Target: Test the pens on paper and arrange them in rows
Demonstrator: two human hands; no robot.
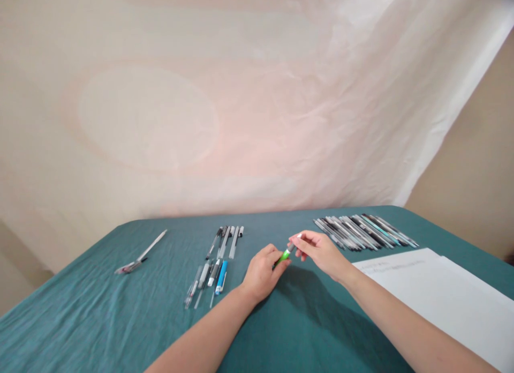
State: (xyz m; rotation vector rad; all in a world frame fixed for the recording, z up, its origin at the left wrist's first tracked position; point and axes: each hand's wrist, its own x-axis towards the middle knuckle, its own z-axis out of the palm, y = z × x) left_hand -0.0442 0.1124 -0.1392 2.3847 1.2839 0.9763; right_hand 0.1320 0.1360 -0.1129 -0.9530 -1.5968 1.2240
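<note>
Both hands meet around one pen [286, 253] with a green lower part and a grey and white upper end, just above the cloth near the middle of the table. My left hand [263, 270] is closed on the green part, its wrist low over the cloth. The fingertips of my right hand [317, 250] pinch the grey and white end. Part of the pen is hidden behind the fingers. To the left of my left hand lie several pens and caps, a blue cap [221, 276] nearest to it.
A dark green cloth [112, 319] covers the table. Several pens [363, 232] lie side by side at the back right. White paper sheets [441, 292] lie at the right. Several pens [225, 241] stand apart at centre-left, and a slim white pen [152, 245] lies farther left.
</note>
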